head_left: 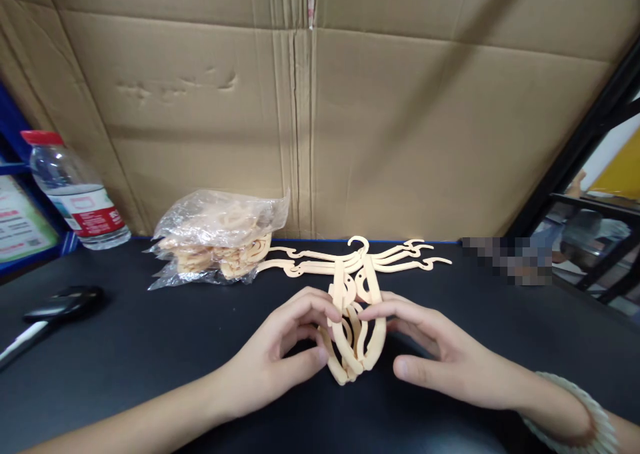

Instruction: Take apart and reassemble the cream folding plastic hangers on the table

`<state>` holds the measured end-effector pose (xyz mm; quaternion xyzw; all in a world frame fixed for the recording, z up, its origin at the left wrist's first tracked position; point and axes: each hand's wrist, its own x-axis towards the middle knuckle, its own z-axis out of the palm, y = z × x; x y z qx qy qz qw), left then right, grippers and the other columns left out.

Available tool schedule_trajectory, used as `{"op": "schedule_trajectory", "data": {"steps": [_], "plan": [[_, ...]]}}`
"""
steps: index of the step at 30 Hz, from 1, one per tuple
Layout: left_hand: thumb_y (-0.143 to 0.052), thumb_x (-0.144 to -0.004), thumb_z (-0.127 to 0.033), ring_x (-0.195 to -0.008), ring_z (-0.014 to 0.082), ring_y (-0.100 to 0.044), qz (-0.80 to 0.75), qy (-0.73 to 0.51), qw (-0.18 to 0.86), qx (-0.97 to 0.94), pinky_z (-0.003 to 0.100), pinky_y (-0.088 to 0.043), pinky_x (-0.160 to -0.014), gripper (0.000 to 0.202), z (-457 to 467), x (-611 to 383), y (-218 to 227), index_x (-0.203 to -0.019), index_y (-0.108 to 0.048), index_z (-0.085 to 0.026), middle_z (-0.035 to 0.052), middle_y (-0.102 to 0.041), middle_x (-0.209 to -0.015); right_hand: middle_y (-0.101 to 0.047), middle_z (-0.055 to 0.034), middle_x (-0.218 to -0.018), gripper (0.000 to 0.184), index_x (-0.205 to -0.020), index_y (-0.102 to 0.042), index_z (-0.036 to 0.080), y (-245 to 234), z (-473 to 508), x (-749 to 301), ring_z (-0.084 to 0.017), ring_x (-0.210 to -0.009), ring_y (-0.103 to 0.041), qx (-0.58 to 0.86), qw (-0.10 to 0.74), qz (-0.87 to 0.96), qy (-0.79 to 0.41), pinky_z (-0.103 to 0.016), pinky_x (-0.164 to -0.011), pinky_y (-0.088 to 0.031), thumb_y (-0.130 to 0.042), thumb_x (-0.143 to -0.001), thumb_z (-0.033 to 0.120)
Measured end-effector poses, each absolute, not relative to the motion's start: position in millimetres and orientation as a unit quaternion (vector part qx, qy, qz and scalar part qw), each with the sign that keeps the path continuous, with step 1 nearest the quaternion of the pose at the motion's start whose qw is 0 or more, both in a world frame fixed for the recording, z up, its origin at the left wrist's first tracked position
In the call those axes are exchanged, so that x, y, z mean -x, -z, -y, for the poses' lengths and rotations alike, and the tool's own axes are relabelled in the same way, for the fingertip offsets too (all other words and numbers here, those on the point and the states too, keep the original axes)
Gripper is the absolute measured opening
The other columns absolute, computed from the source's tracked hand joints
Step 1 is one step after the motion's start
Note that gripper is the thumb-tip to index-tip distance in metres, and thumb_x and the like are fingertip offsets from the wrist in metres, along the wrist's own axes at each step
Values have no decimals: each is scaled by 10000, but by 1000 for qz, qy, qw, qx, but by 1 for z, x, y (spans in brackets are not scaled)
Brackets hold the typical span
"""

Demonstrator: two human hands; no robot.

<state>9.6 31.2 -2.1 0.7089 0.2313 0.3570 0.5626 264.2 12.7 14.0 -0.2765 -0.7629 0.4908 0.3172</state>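
Note:
A bunch of beige plastic folding hangers (376, 334), arms folded together, stands on the black tabletop between my hands. My left hand (285, 347) holds its left side, with the fingers over the arms and the thumb near the lower edge. From the right, the index finger of my right hand (435, 354) lies across the front of an arm while other fingers sit behind it; that thumb is held apart. Just behind lie unfolded hangers (320, 266) with their arms spread and one hook (359, 243) raised. Parts of the folded bunch are hidden by fingers.
Clear plastic bags of beige hangers (220, 234) are stacked at the back left. Further left stand a water bottle (85, 201) with a red cap and a black object with a white handle (63, 305). A cardboard wall (210, 127) closes the back; a black frame (565, 141) rises at right.

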Motion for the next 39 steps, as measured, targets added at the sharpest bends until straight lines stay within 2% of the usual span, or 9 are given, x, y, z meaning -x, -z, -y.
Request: {"op": "schedule_trajectory", "data": {"steps": [5, 11, 15, 19, 22, 26, 30, 35, 39], "plan": [[-612, -888, -258, -1038, 226, -569, -200, -354, 585, -702, 384, -491, -907, 251, -35, -7, 7, -1137, -591, -238, 85, -477, -1186, -512, -86, -1311, 318, -1200, -567, 259, -17, -11, -266, -241, -1212, -494, 287, 317, 796, -429, -432, -1057, -388, -564, -924, 415], [-596, -898, -236, -1096, 232, -565, -198, -352, 586, -703, 405, -454, -980, 307, -35, -7, 9, -1201, -556, -262, 76, -507, -1215, -539, -76, -1230, 240, -1108, -552, 250, -15, -9, -267, -219, -1135, -525, 267, 317, 791, -450, -407, -1008, -421, -518, -947, 424], [-592, -891, -219, -1177, 245, -533, -204, -343, 562, -724, 412, -435, -1027, 374, -33, -6, 7, -1256, -540, -278, 82, -497, -1285, -463, -90, -1369, 310, -1223, -536, 265, -15, -9, -267, -235, -1233, -482, 264, 316, 782, -468, -423, -1052, -390, -528, -946, 405], [-582, -883, -178, -1312, 274, -443, -200, -326, 502, -775, 432, -411, -1085, 467, -29, -5, 3, -1327, -519, -310, 77, -393, -1434, -369, -88, -1486, 467, -1388, -461, 291, -17, -9, -267, -262, -1373, -352, 258, 284, 790, -478, -463, -1125, -293, -529, -944, 420], [-579, -876, -155, -1311, 290, -456, -198, -338, 454, -800, 427, -453, -1055, 518, -27, -4, 5, -1364, -499, -307, 83, -368, -1482, -303, -80, -1542, 537, -1451, -389, 302, -16, -9, -268, -263, -1428, -261, 248, 274, 794, -482, -467, -1152, -240, -527, -947, 424], [-606, -863, -153, -1346, 298, -418, -205, -374, 403, -810, 374, -489, -1015, 593, -28, -3, 14, -1408, -451, -327, 76, -367, -1508, -226, -54, -1580, 577, -1476, -326, 338, -11, -10, -270, -247, -1442, -236, 243, 293, 784, -490, -441, -1153, -255, -538, -946, 418], [-617, -866, -169, -1311, 281, -470, -216, -389, 409, -797, 359, -502, -1004, 593, -30, -4, 17, -1408, -451, -344, 64, -362, -1522, -218, -49, -1582, 589, -1470, -326, 350, -10, -10, -271, -251, -1442, -237, 252, 307, 792, -464, -437, -1153, -259, -548, -934, 447], [-600, -870, -172, -1275, 262, -516, -231, -390, 415, -789, 346, -539, -956, 508, -31, -6, 12, -1354, -528, -307, 77, -443, -1468, -274, -80, -1560, 531, -1440, -387, 312, -16, -9, -270, -264, -1407, -313, 256, 280, 818, -432, -446, -1137, -288, -518, -945, 452], [-599, -846, -159, -1348, 273, -440, -240, -385, 341, -824, 435, -440, -1075, 557, -26, -3, 11, -1371, -504, -321, 62, -487, -1445, -331, -62, -1541, 504, -1429, -407, 336, -20, -8, -269, -258, -1427, -277, 257, 257, 840, -403, -444, -1135, -292, -525, -947, 422]]}}
